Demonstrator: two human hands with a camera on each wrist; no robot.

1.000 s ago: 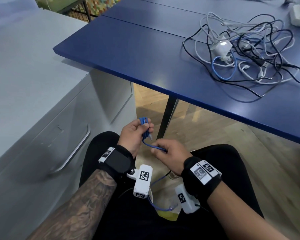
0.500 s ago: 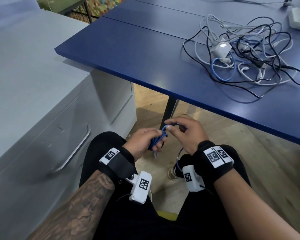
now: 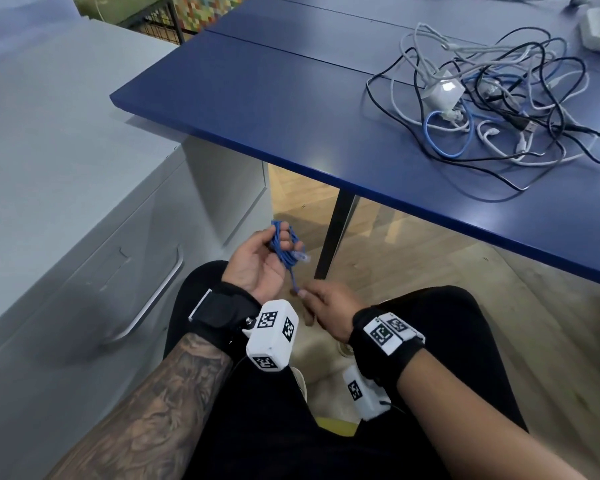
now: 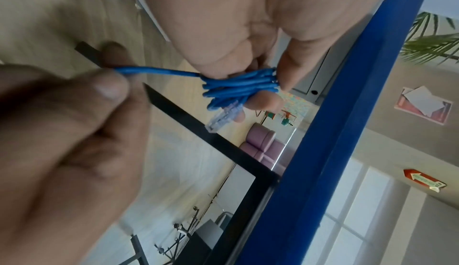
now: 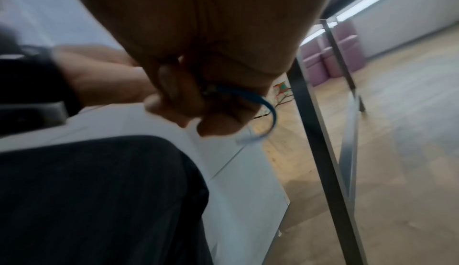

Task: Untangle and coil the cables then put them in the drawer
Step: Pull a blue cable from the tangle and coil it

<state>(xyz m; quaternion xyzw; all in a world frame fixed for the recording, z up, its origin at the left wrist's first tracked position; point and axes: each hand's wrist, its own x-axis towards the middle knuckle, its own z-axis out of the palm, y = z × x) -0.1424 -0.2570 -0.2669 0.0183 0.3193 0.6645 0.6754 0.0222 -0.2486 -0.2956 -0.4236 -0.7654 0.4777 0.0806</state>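
Observation:
A blue network cable (image 3: 284,249) is wound in several loops round the fingers of my left hand (image 3: 264,261), palm up above my lap. Its clear plug (image 4: 219,120) sticks out below the bundle (image 4: 238,86). My right hand (image 3: 326,308) sits just below and right of it and pinches the cable's free end (image 4: 154,71) between thumb and forefinger, the strand pulled taut. In the right wrist view the blue cable (image 5: 269,110) curls out from under my right fingers. A tangle of white, black and blue cables (image 3: 492,109) lies on the blue table (image 3: 274,109).
A grey drawer cabinet (image 3: 66,202) stands to my left, its drawer closed, with a metal handle (image 3: 160,289). A black table leg (image 3: 336,230) drops to the wooden floor just beyond my hands. A white adapter (image 3: 442,91) sits in the tangle.
My left hand has turned palm up and lifted the coil. My right hand has dropped from beside the coil to below it, drawing the free end down.

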